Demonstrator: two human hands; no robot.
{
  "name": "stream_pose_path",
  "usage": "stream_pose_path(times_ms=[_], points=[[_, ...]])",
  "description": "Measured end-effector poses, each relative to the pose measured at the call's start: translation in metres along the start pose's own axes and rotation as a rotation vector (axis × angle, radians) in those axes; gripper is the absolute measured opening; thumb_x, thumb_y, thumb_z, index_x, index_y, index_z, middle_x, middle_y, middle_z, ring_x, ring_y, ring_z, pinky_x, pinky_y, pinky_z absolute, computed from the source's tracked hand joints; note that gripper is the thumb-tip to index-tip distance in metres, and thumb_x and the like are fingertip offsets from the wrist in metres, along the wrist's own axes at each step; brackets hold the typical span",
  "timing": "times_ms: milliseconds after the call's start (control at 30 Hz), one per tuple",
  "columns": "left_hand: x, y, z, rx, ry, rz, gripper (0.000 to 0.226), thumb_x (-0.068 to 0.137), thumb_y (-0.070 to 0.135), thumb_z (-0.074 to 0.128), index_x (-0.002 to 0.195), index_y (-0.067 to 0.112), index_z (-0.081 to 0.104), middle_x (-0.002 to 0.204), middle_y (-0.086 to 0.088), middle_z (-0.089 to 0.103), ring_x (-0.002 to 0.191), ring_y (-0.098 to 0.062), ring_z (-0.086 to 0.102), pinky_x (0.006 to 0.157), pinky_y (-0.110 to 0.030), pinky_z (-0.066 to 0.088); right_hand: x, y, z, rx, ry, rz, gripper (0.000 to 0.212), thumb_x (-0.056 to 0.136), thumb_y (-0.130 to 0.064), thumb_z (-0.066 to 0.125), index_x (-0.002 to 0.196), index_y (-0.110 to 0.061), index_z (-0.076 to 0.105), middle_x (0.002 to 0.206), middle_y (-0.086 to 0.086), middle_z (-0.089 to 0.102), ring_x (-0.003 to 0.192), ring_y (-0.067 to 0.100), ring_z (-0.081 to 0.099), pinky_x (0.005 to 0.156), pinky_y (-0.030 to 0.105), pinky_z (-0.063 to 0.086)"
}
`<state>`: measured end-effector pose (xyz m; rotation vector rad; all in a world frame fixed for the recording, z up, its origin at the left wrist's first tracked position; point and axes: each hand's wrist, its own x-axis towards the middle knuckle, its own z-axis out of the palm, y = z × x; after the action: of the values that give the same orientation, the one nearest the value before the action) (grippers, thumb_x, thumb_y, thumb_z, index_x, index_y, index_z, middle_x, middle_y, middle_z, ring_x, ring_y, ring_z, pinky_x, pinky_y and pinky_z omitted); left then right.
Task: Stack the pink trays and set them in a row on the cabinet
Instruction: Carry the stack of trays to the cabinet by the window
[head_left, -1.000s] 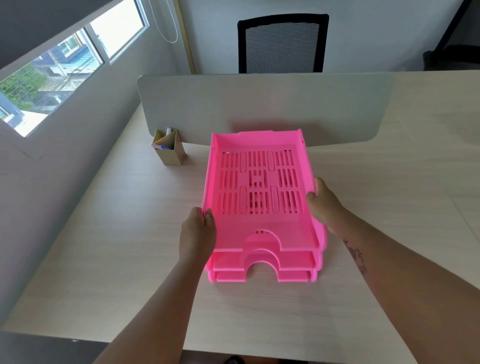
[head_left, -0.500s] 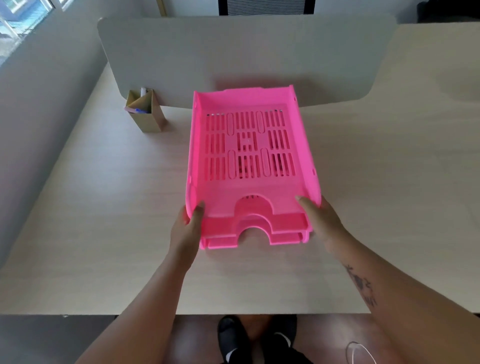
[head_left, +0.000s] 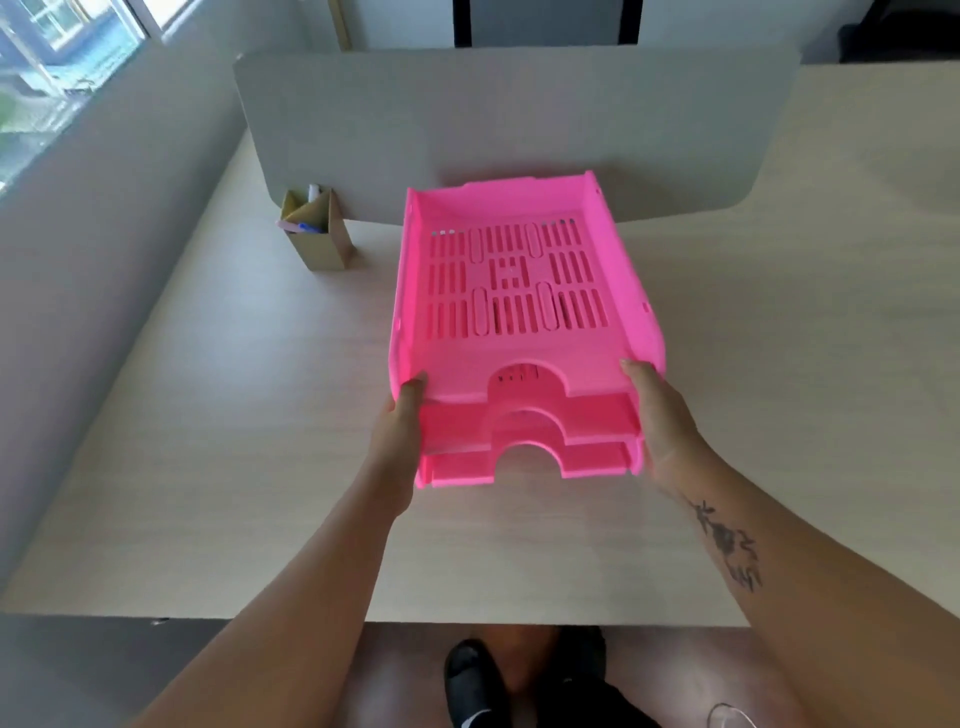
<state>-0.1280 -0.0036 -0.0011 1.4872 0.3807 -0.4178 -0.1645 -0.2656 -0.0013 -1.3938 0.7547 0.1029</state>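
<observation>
A stack of three pink slotted trays (head_left: 519, 291) rests in the middle of the pale wooden desk (head_left: 208, 415), open fronts with arched cut-outs facing me. My left hand (head_left: 397, 431) grips the stack's near left corner, thumb on the top tray's rim. My right hand (head_left: 660, 415) clasps the near right corner, fingers along the side wall. Whether the stack is lifted off the desk I cannot tell.
A grey divider panel (head_left: 519, 119) stands upright just behind the trays. A small cardboard pen holder (head_left: 317, 234) with pens sits to the left of the trays by the panel. A wall and window run along the left; a black chair stands beyond the panel.
Both hands have slid from the sides of the top tray down to the stack's near corners. The view has tilted down, showing the desk's front edge and my shoes.
</observation>
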Motion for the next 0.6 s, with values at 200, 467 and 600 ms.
stream_pose_path(times_ms=[200, 467, 600], points=[[-0.024, 0.016, -0.011, -0.081, 0.095, 0.071, 0.063, 0.081, 0.057, 0.048, 0.127, 0.015, 0.060, 0.110, -0.015, 0.075, 0.099, -0.035, 0.072, 0.084, -0.051, 0.059, -0.010, -0.030, 0.016, -0.033, -0.100, -0.061, 0.061, 0.067, -0.067, 0.059, 0.111, -0.024, 0.066, 0.104, 0.016, 0.074, 0.091, 0.036, 0.072, 0.085, 0.060, 0.055], [-0.072, -0.001, -0.018, -0.276, 0.517, 0.091, 0.050, 0.093, 0.052, 0.048, 0.126, 0.016, 0.060, 0.106, -0.015, 0.075, 0.094, -0.035, 0.072, 0.073, -0.044, 0.059, 0.015, -0.050, 0.058, -0.197, -0.438, -0.098, 0.048, 0.083, -0.056, 0.055, 0.117, -0.023, 0.065, 0.101, 0.011, 0.075, 0.090, 0.030, 0.072, 0.074, 0.043, 0.059], [-0.115, -0.026, -0.018, -0.397, 0.727, 0.145, 0.063, 0.080, 0.060, 0.054, 0.126, 0.018, 0.060, 0.109, -0.015, 0.074, 0.096, -0.034, 0.072, 0.081, -0.050, 0.059, 0.009, -0.044, 0.086, -0.261, -0.629, -0.033, 0.053, 0.071, -0.061, 0.062, 0.112, -0.028, 0.066, 0.106, 0.015, 0.073, 0.095, 0.036, 0.071, 0.081, 0.064, 0.054]])
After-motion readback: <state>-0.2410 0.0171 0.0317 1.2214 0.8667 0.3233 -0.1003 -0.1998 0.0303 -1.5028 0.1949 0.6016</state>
